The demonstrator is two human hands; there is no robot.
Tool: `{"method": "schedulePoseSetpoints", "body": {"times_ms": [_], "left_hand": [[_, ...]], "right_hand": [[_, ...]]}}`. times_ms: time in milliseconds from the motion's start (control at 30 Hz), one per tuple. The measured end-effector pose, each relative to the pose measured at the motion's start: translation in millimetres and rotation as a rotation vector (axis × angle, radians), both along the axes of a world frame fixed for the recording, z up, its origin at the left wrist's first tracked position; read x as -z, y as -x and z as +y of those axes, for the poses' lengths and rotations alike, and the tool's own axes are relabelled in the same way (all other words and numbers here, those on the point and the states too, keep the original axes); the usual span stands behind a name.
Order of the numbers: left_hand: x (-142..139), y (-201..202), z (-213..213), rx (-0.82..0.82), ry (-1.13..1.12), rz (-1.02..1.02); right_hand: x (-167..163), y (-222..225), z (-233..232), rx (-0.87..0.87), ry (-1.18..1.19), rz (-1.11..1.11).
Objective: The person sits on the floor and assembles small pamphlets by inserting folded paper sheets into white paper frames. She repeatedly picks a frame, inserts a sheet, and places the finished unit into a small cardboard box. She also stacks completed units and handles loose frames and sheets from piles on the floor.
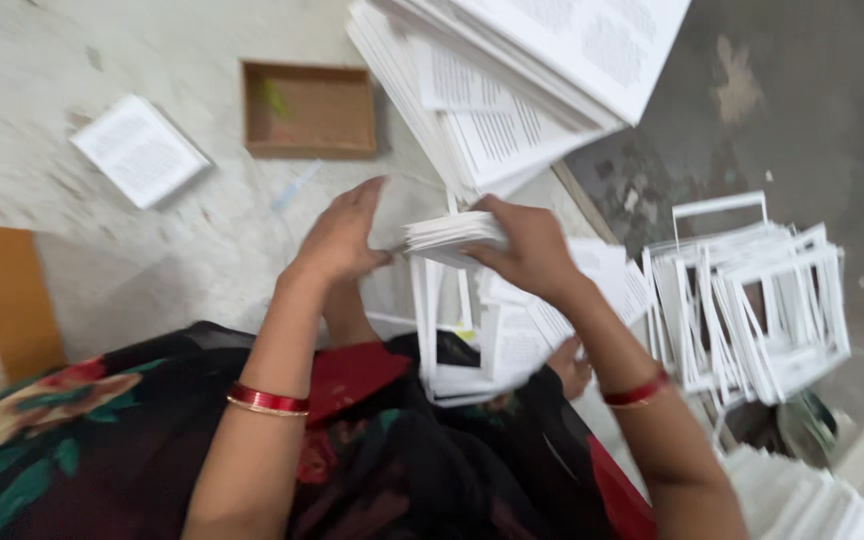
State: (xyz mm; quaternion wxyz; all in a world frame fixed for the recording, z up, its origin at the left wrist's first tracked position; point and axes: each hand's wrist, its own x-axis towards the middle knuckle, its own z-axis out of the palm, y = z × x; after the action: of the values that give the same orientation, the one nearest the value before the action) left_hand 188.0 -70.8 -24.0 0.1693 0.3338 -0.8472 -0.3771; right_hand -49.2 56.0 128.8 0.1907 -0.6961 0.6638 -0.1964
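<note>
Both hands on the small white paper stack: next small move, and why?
Probably tap the small stack of white printed sheets square: the left hand presses one end, the right hand grips the other, and the sheet edges look fanned, though the frame is blurred.

Both hands meet on a small stack of printed sheets; the left hand presses flat against its end, the right hand grips it from above; a big pile of printed pages lies beyond; a shallow brown box sits on the floor; white paper frames heap at the right; a loose booklet lies far left
</note>
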Motion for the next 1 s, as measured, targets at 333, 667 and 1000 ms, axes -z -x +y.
{"method": "schedulePoseSetpoints", "body": {"times_ms": [333,667,1000], "left_hand": [[24,7,-13,-0.443,-0.177,0.304],[11,15,-16,-0.478,-0.271,0.424],[16,9,-17,-0.45,-0.257,0.426]], "right_hand": [[100,-80,-112,-0.203,0.121,0.248],[137,-75,-93,0.095,0.205,-0.889],[138,-98,-97,0.35,0.296,-0.888]]}}
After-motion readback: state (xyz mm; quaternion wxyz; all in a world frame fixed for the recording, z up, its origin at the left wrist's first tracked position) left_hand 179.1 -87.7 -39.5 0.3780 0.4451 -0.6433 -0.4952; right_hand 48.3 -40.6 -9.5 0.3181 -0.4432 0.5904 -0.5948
